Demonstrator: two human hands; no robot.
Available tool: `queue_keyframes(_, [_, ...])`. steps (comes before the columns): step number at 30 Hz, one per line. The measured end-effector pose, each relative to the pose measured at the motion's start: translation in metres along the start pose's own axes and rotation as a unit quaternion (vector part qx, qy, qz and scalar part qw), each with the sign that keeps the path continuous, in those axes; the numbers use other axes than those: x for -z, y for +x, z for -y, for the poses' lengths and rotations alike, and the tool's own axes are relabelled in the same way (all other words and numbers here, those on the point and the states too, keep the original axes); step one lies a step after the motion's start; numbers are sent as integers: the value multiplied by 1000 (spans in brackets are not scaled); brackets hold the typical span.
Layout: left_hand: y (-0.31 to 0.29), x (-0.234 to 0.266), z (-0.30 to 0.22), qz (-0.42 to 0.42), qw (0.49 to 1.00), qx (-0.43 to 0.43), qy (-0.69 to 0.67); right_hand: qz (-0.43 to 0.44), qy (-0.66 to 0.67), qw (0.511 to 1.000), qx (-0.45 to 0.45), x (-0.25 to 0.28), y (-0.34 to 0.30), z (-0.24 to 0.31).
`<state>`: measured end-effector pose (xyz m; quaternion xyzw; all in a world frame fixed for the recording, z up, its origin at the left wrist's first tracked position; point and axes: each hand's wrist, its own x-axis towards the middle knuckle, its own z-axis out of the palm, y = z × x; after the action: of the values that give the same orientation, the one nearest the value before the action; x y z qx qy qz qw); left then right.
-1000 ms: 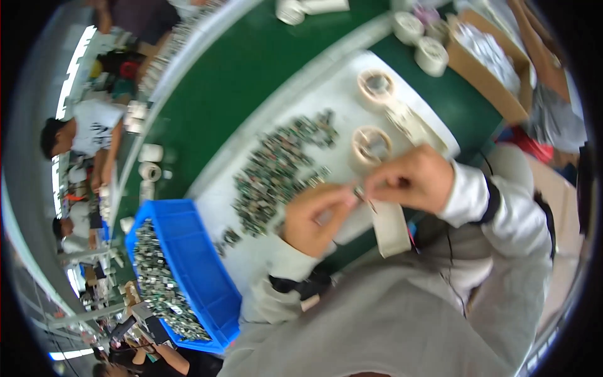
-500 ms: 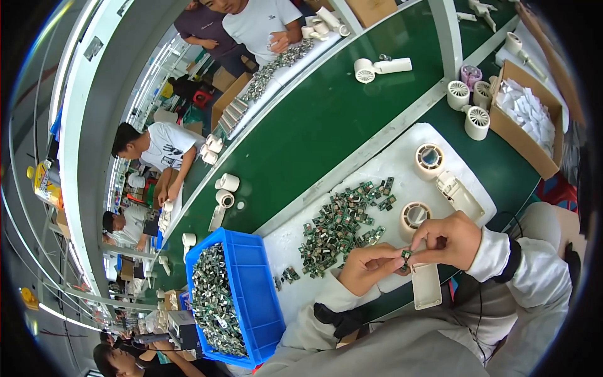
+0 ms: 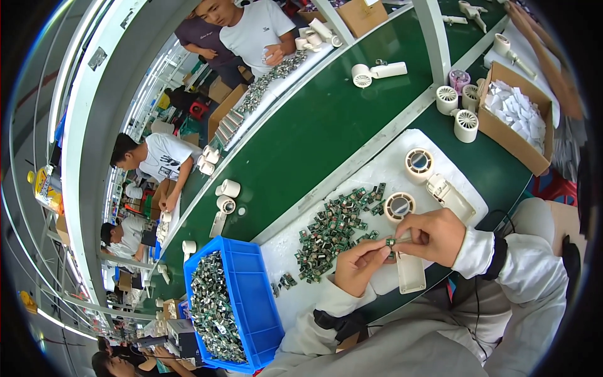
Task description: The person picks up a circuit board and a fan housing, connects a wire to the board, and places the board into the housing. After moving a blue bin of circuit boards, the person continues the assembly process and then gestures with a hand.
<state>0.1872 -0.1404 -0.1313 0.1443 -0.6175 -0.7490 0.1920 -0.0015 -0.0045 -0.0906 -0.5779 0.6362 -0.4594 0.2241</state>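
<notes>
Between my fingertips is a small green circuit board (image 3: 390, 242). My left hand (image 3: 359, 267) pinches it from the left, and my right hand (image 3: 436, 237) is closed on it from the right, fingers bent. Just beyond them lies a cream handheld fan shell (image 3: 401, 206), its round head showing. Its pale open handle (image 3: 411, 274) extends toward me, partly hidden under my right hand. A second cream fan shell (image 3: 419, 163) lies farther off, with its hollow handle (image 3: 452, 198) pointing right. A loose heap of green circuit boards (image 3: 326, 235) spreads left of my hands.
A white foam sheet (image 3: 276, 251) lies under the parts. At left stands a blue bin (image 3: 251, 295) full of circuit boards. A cardboard box (image 3: 512, 135) of white pieces stands at far right beside several fans (image 3: 466, 125). Beyond runs a green conveyor belt (image 3: 301, 144); co-workers sit across it.
Both hands, still pinching the circuit board, appear slightly higher and farther left. The whole scene has shifted a little as the view moved; the fan shells keep their places on the foam.
</notes>
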Motion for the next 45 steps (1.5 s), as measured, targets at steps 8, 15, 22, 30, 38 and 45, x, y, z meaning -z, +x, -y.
queue_keyframes(8, [-1, 4, 0, -24, 999, 32, 30, 14, -65, 985, 159, 13, -4, -1])
queue_keyframes(15, [5, -1, -1, -23, 991, 38, 127, 13, -214, 939, 269, 5, -16, -21])
queue_keyframes(22, [-1, 5, -1, -21, 985, 32, 169, -11, -265, 925, 272, -6, -19, -18])
queue_keyframes(30, [-2, -3, -5, -8, 992, 31, 120, -53, -245, 941, 226, -10, -19, -14])
queue_keyframes(38, [-2, 0, -6, 14, 988, 33, 149, -49, -243, 939, 240, -15, -19, -17])
queue_keyframes(45, [0, 0, -6, 21, 985, 18, 169, -55, -228, 938, 255, -17, -17, -17])
